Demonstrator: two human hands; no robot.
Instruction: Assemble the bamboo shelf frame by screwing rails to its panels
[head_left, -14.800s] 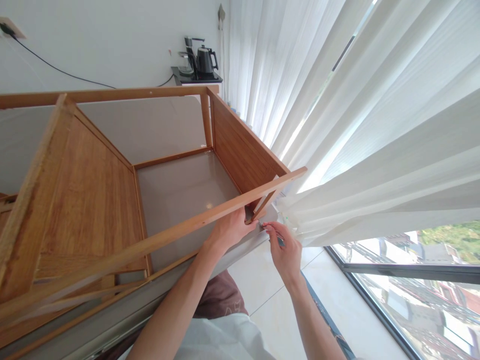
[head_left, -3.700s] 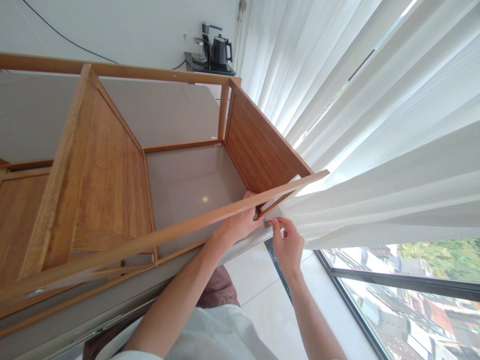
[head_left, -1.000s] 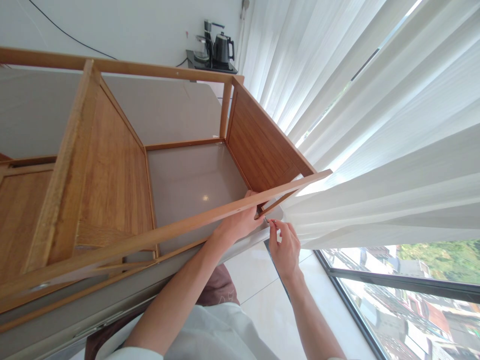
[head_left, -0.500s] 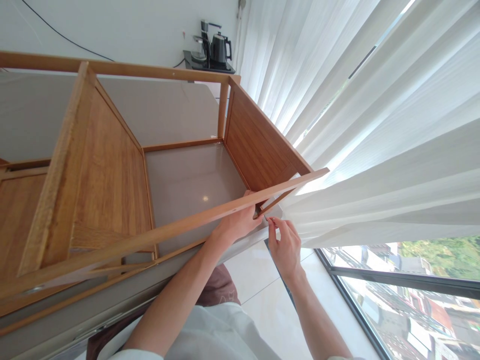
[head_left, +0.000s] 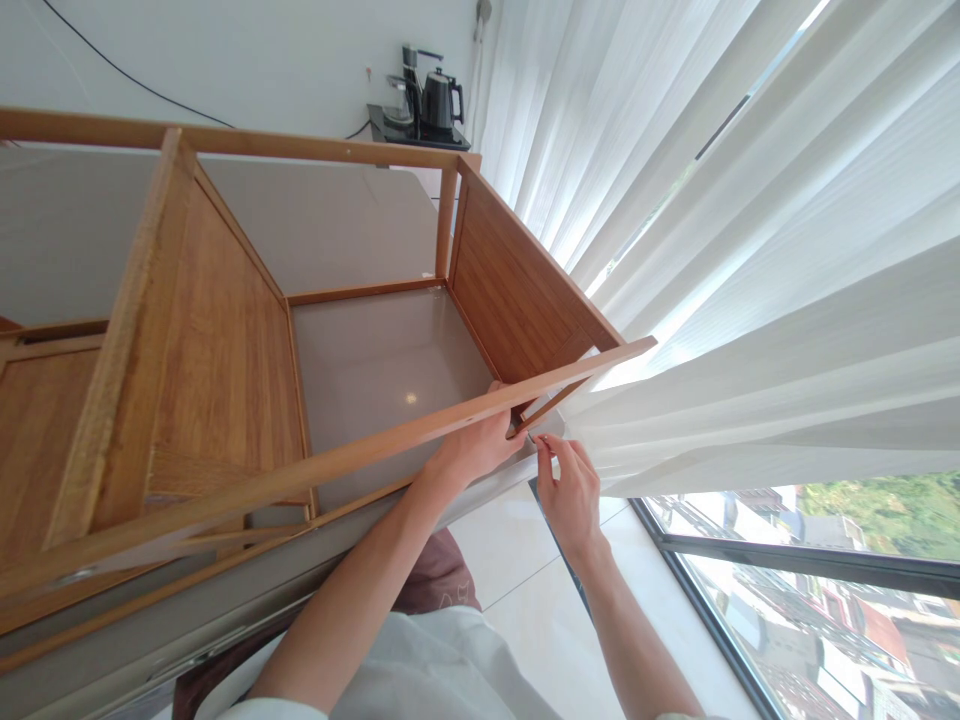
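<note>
A wooden shelf frame (head_left: 352, 443) with brown panels lies on its side on a grey table (head_left: 390, 350). My left hand (head_left: 484, 440) reaches under its front rail and is closed around the frame's lower right corner; the rail hides some of its fingers. Just right of that corner, my right hand (head_left: 571, 490) pinches a thin, small metal piece, too small to name for certain. Its tip points at the corner beside my left fingertips.
A black electric kettle (head_left: 441, 100) and a glass pot (head_left: 397, 100) stand on a black tray at the back. White curtains (head_left: 720, 220) hang close on the right, above a dark-framed window (head_left: 810, 565). Pale floor tiles (head_left: 517, 560) show below.
Both hands stay at the same corner with nearly the same grip. The frame's left part has shifted very slightly in view.
</note>
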